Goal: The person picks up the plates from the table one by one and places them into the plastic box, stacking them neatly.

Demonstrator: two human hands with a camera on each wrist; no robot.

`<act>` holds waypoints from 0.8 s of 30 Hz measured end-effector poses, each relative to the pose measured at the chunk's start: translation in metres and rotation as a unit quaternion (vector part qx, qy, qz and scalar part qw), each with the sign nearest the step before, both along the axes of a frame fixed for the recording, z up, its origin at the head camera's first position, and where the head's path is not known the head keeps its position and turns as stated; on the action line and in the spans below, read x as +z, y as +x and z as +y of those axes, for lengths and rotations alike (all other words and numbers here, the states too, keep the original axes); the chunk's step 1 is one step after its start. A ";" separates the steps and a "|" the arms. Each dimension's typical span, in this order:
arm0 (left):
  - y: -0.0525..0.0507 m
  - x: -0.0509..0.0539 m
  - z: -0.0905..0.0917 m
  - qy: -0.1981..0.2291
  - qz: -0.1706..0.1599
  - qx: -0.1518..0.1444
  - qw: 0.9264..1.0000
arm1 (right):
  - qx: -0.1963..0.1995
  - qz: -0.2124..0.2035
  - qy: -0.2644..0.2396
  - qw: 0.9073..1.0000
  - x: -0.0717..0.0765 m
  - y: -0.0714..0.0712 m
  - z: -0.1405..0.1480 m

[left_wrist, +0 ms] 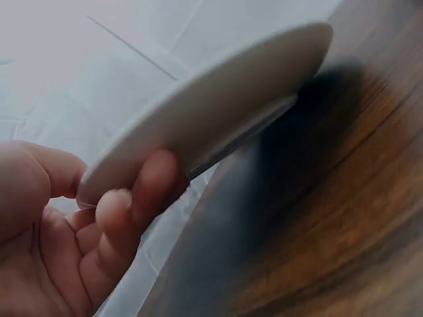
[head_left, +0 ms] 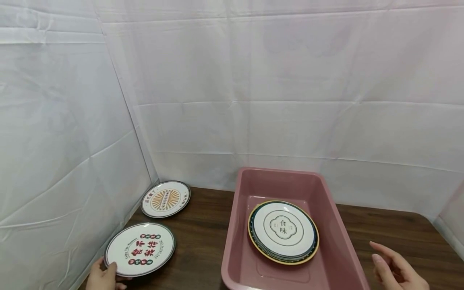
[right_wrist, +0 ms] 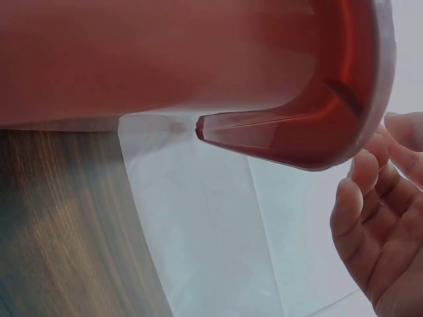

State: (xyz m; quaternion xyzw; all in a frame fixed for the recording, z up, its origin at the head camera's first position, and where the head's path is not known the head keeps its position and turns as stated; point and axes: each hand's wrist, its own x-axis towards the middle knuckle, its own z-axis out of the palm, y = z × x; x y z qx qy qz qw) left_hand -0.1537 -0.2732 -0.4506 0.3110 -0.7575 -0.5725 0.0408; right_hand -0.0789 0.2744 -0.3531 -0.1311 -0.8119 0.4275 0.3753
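Note:
At the lower left, my left hand (head_left: 104,276) grips the near edge of a white plate (head_left: 139,249) with red characters and a dark rim. The thumb lies over the rim. In the left wrist view, curled fingers (left_wrist: 158,178) support the plate's pale underside (left_wrist: 225,112), which is tilted above the table over a dark shadow. To the right of a pink bin (head_left: 342,229) is my right hand (head_left: 398,270), loosely bent and holding nothing. Its fingers look close to the bin's rim (right_wrist: 390,72) in the right wrist view, while the head view shows a gap.
Inside the bin lies a stack of plates (head_left: 284,229), the top one white with black characters. Another white plate (head_left: 166,199) with an orange sunburst rests at the back left, by the white cloth wall (head_left: 72,141). Everything is on a dark wooden table (head_left: 203,225).

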 end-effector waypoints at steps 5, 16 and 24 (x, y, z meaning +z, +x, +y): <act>-0.002 0.010 0.008 0.061 0.052 -0.014 0.997 | 0.000 0.004 0.002 1.000 0.001 0.001 0.001; -0.005 0.045 0.048 0.132 0.202 -0.044 0.969 | -0.039 -0.010 0.022 0.999 0.004 0.001 0.004; 0.009 0.084 0.101 0.154 0.225 -0.134 0.953 | -0.048 0.011 0.028 0.998 0.010 0.002 -0.001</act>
